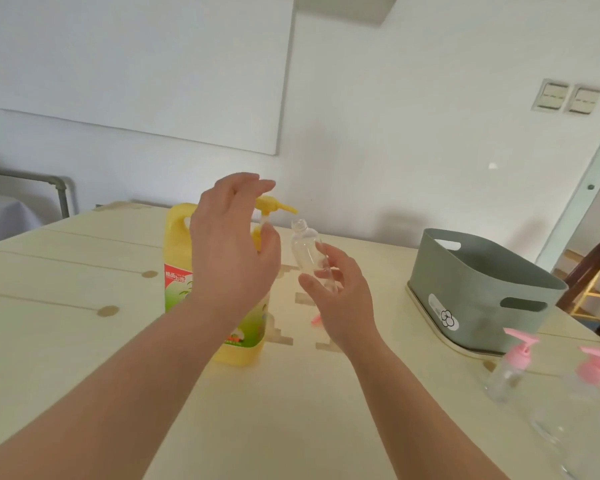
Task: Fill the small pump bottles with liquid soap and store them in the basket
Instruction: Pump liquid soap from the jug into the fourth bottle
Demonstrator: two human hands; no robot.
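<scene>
While left hand (229, 244) arches over pump (274, 204), right hand (340, 299) holds bottle (303, 247)

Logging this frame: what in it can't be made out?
Head view:
Basket contents: hidden by its near wall.
Soap jug label: mostly covered by the left hand.
Pink piece: mostly behind the right hand.
Rightmost pump bottle: cut off by the right edge, blurred.
Soap level in the held bottle: too faint.

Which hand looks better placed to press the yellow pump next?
The left hand. It hovers open just over the yellow pump of the soap jug, while the right hand is busy holding the small clear bottle with its open neck near the spout.
</scene>
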